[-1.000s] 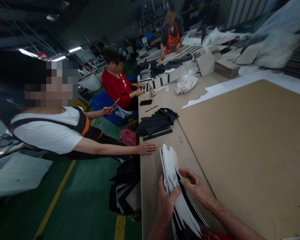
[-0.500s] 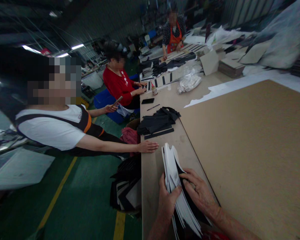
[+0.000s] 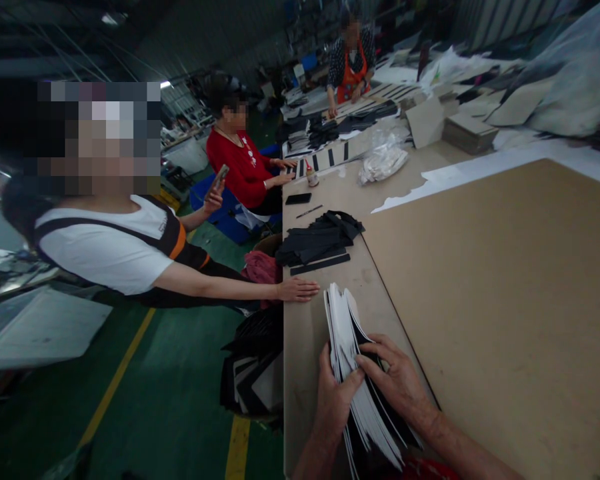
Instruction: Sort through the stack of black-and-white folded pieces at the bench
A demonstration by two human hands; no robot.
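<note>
Gripping thick bundle of long, thin, white-and-black strips [image 3: 342, 333] in left hand [image 3: 336, 399]; touching side with right hand [image 3: 399, 377], cannot tell if pinching; keep squared, press lightly

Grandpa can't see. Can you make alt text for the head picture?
A person's left grip holds a bundle of white and black sheets over a table, the right grip touching it. A co-worker rests one hand on the table near black strips.

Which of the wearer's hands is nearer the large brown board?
Right. The right hand touches the strip stack on the side facing the brown board; the left hand holds the stack's opposite side, farther from the board.
</note>
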